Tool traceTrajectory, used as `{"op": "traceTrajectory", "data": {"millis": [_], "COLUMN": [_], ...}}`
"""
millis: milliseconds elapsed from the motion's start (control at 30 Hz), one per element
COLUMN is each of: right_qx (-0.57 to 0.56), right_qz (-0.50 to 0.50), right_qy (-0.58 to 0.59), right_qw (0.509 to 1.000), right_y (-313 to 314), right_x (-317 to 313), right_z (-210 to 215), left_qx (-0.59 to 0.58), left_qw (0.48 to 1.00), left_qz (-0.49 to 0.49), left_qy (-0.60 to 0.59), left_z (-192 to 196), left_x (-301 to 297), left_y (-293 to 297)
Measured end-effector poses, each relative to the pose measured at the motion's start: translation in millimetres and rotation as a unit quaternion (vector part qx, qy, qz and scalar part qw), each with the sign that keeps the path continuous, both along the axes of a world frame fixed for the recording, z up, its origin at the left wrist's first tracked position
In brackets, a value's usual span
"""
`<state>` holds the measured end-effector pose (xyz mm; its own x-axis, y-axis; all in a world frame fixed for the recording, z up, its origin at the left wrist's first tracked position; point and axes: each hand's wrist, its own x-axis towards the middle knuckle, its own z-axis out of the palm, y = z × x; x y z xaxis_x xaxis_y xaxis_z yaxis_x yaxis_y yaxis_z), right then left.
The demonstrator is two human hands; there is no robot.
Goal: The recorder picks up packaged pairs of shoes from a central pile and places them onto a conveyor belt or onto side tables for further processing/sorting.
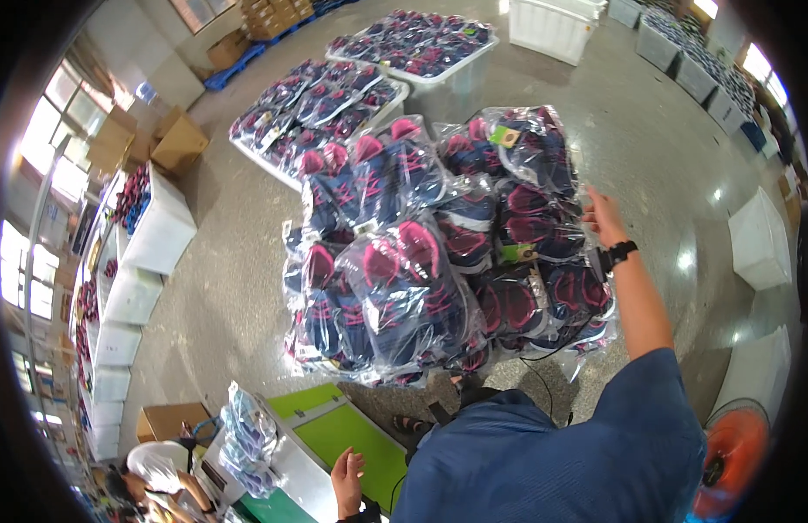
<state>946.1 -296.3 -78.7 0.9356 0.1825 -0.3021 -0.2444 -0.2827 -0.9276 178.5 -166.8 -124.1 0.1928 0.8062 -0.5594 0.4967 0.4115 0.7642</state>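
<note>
A tall pile of clear plastic bags [439,253], each holding dark blue and pink shoes, rises in front of me in the middle of the view. My right hand [603,218], with a black watch on its wrist, reaches up and lies flat against the right side of the pile. It grips nothing and its fingers point toward the bags. My left hand [346,478] is low at the bottom edge, fingers loosely apart and holding nothing, just beside a green table top [347,436]. My blue shirt fills the lower right.
White bins [439,83] heaped with more bagged shoes stand behind the pile. Stacked white crates [160,231] and cardboard boxes [177,139] line the left. A person in a white top [156,466] bends at the lower left. An orange fan [731,458] stands at the lower right.
</note>
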Motion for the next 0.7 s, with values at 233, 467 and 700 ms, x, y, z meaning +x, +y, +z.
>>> {"op": "traceTrajectory", "data": {"millis": [233, 467, 700], "right_qx": [0.107, 0.172, 0.115], "right_qz": [0.117, 0.340, 0.575], "right_qy": [0.002, 0.056, 0.253], "right_qw": [0.987, 0.923, 0.770], "right_y": [22.3, 85.0, 129.6], "right_x": [-97.1, -318.3, -442.3], "right_z": [54.1, 115.1, 108.5], "left_qx": [-0.037, -0.040, -0.235], "left_qw": [0.997, 0.973, 0.896], "left_qz": [0.035, -0.078, -0.110], "left_qy": [0.056, 0.212, 0.361], "left_z": [-32.9, -82.9, -73.9], "left_x": [-116.5, -317.1, -478.2], "left_y": [-29.1, -98.4, -152.7]}}
